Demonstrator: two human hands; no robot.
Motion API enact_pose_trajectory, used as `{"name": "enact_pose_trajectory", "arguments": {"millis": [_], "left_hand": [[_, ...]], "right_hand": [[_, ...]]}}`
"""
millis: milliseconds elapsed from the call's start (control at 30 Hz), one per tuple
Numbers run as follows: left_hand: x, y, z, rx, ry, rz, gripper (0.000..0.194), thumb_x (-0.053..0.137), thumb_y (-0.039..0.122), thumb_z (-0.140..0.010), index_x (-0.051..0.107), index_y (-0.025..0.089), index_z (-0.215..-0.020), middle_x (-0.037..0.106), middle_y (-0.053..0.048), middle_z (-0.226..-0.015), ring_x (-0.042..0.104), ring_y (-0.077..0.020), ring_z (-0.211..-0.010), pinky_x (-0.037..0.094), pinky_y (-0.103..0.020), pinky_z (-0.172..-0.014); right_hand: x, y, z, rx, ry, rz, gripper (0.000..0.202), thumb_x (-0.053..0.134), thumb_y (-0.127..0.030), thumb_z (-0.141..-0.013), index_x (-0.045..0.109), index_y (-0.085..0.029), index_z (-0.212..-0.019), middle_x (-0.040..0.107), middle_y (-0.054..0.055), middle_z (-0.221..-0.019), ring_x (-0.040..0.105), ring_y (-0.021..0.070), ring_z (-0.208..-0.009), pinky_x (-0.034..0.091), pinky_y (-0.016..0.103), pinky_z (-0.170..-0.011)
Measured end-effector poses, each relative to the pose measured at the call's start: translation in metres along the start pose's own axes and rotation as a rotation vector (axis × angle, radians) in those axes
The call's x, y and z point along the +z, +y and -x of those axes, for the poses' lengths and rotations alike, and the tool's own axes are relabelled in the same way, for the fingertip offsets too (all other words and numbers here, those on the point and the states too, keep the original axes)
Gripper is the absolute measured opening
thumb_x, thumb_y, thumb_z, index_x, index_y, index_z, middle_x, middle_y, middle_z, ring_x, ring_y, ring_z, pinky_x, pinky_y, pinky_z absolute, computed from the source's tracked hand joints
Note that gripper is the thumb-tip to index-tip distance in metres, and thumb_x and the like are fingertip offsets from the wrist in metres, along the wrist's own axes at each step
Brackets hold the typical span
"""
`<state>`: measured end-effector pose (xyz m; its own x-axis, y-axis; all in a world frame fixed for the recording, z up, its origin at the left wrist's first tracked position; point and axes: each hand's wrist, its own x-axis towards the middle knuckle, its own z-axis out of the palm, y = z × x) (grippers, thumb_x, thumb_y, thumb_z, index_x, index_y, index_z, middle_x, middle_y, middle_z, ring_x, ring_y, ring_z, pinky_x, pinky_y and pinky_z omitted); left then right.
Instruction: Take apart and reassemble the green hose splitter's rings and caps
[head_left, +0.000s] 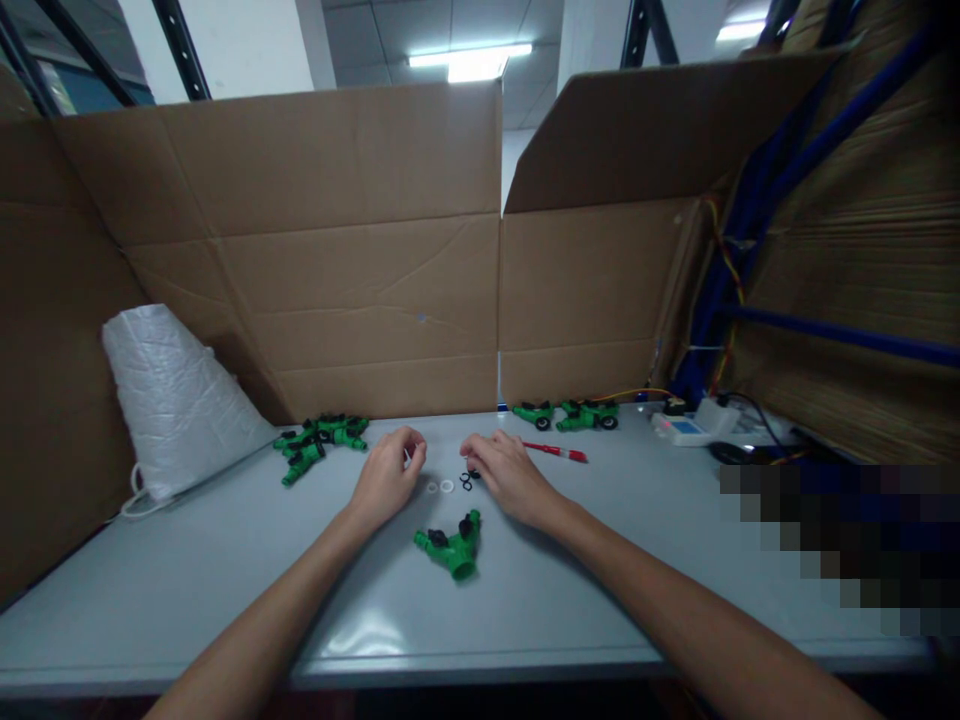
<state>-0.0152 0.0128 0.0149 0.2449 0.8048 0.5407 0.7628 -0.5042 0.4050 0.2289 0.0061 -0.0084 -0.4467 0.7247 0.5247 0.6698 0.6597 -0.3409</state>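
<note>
My left hand [388, 472] hovers over the table, fingers curled with the thumb meeting the fingertips; anything between them is too small to make out. Opposite it, my right hand [510, 478] has its fingers bent down and pressed together beside several small black rubber rings [466, 482]. What its fingertips hold, if anything, is hidden. Two white rings [447, 487] lie flat between the hands. Closer to me rests a green Y-shaped hose splitter [456, 550] with black valve levers, its wide end facing me. Neither hand touches it.
More green splitters lie in a pile [319, 440] at back left and in a group [577, 415] at the back. A red screwdriver [556, 453] is right of my right hand. A white sack [176, 410], cardboard walls [360, 300] and a power strip [697, 428] border the table [600, 610].
</note>
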Motion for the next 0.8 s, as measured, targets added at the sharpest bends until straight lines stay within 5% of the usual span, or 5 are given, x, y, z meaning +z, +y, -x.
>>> {"name": "enact_pose_trajectory", "arguments": {"millis": [100, 233, 467, 667, 800], "left_hand": [[-0.006, 0.011, 0.000, -0.002, -0.047, 0.096, 0.017, 0.050, 0.029, -0.099, 0.064, 0.020, -0.094, 0.069, -0.005, -0.089, 0.063, -0.0222, -0.083, 0.048, -0.033, -0.075], [-0.020, 0.036, 0.007, 0.087, -0.261, 0.282, 0.020, 0.048, 0.029, -0.101, 0.065, 0.021, -0.095, 0.068, -0.002, -0.083, 0.062, -0.0187, -0.077, 0.047, -0.029, -0.069], [-0.034, 0.067, 0.021, 0.258, -0.451, 0.094, 0.032, 0.065, 0.054, -0.094, 0.067, 0.022, -0.094, 0.070, -0.004, -0.088, 0.062, -0.0221, -0.078, 0.046, -0.033, -0.075], [-0.030, 0.075, 0.036, 0.332, -0.444, -0.077, 0.064, 0.080, 0.079, -0.067, 0.062, 0.024, -0.094, 0.067, -0.007, -0.090, 0.062, -0.0283, -0.083, 0.044, -0.038, -0.079], [-0.027, 0.074, 0.044, 0.301, -0.442, -0.124, 0.071, 0.077, 0.083, -0.068, 0.060, 0.021, -0.100, 0.067, -0.010, -0.098, 0.060, -0.0297, -0.087, 0.043, -0.040, -0.081]], "right_hand": [[-0.001, 0.001, 0.000, -0.020, 0.007, 0.003, 0.014, 0.052, -0.017, -0.107, 0.064, -0.024, -0.109, 0.074, 0.004, -0.105, 0.055, 0.0248, -0.097, 0.035, 0.037, -0.087], [-0.003, 0.001, 0.000, -0.040, -0.002, 0.002, 0.014, 0.053, -0.018, -0.107, 0.065, -0.025, -0.105, 0.074, 0.003, -0.101, 0.054, 0.0243, -0.095, 0.033, 0.037, -0.085], [-0.004, 0.003, -0.002, -0.021, 0.031, -0.021, 0.020, 0.045, -0.015, -0.108, 0.062, -0.021, -0.097, 0.068, 0.004, -0.097, 0.053, 0.0236, -0.094, 0.035, 0.035, -0.083], [-0.004, 0.005, -0.002, -0.026, 0.036, 0.012, 0.020, 0.046, -0.011, -0.105, 0.062, -0.022, -0.100, 0.065, 0.006, -0.103, 0.053, 0.0243, -0.098, 0.037, 0.035, -0.086], [-0.003, 0.007, -0.003, -0.025, 0.030, 0.057, 0.020, 0.048, -0.009, -0.103, 0.063, -0.022, -0.102, 0.065, 0.007, -0.105, 0.053, 0.0251, -0.100, 0.037, 0.036, -0.086]]}}
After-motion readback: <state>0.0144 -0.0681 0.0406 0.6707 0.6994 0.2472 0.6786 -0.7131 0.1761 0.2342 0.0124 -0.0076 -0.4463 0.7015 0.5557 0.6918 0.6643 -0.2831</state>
